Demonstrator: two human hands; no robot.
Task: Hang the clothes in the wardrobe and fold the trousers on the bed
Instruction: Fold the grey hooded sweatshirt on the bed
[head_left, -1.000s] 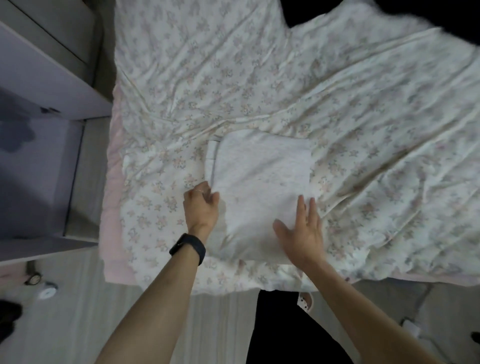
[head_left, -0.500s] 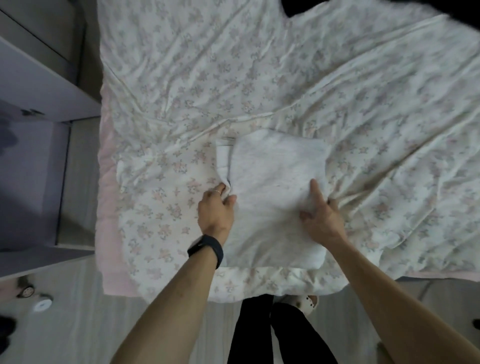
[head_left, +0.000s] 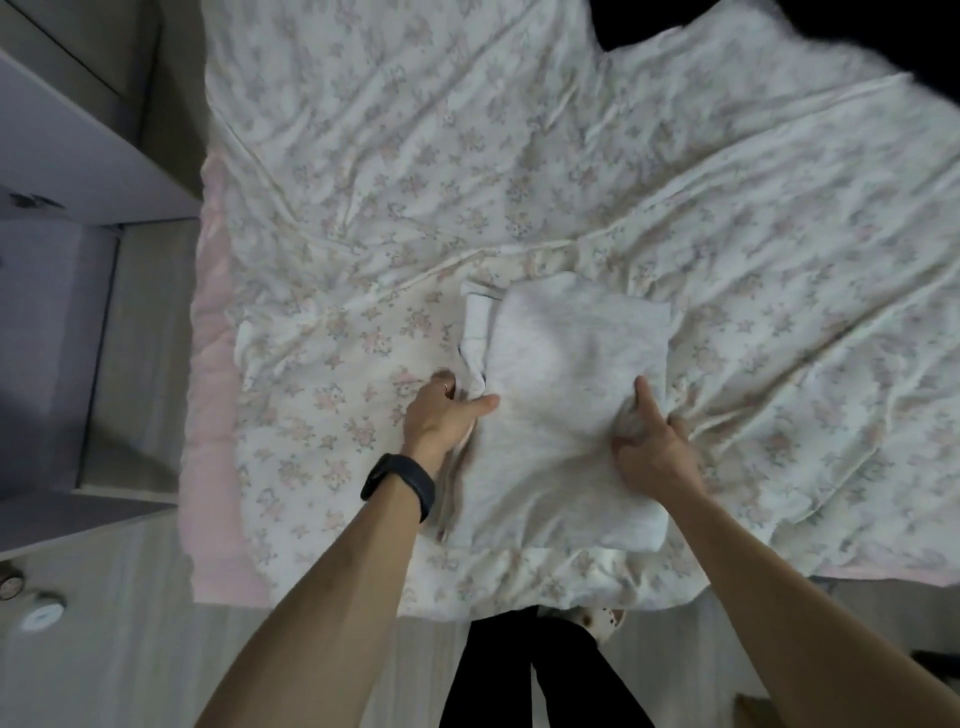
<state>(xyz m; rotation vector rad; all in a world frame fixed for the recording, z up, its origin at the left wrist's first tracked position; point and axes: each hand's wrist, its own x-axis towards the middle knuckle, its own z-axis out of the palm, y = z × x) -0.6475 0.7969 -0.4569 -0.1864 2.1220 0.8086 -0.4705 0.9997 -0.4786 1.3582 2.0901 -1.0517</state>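
My left hand (head_left: 441, 413) and right hand (head_left: 652, 449) each grip an edge of the folded trousers (head_left: 566, 358) lying between them on the bed (head_left: 363, 156).

Qty per item, as seen:
- Trousers (head_left: 566, 395), lt grey, folded: 1 pr.
- Bedspread (head_left: 467, 156), floral: 1.
- Pink underlay (head_left: 213, 415) at bed edge: 1.
- Hands: 2, i.e. left hand (head_left: 441, 415) + right hand (head_left: 652, 447).
- Wristband (head_left: 399, 486), blk: 1.
- Ring (head_left: 447, 386): 1.
- Legs (head_left: 488, 675) in blk: 2.
- Slipper (head_left: 597, 621): 1 in view.
- Small round floor items: 2, i.e. dark disc (head_left: 10, 584) + white disc (head_left: 44, 616); type n/k.
- Cabinet (head_left: 78, 156): 1.
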